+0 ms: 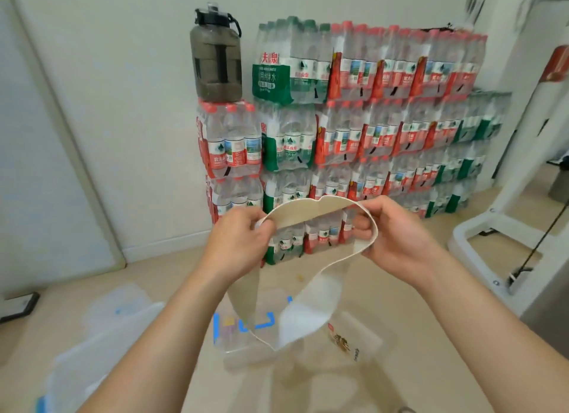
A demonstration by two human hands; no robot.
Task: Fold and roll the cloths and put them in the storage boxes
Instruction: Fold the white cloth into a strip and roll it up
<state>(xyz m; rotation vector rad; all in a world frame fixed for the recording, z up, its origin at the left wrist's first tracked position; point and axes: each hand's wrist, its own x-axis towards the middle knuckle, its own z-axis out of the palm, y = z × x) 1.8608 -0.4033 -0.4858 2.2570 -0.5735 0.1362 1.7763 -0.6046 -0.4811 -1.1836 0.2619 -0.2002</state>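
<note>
A cream-white cloth hangs in the air in front of me, its top edge stretched in a curved band between both hands. My left hand pinches the cloth's left end at chest height. My right hand grips the right end, fingers curled round the edge. The cloth's lower part droops over a clear plastic storage box on the floor, which holds items with blue and red markings. A second clear storage box lies at the lower left.
Stacked shrink-wrapped packs of water bottles form a wall straight ahead, with a large dark jug on top at the left. A white frame with a black cable stands at the right. The floor is pale wood.
</note>
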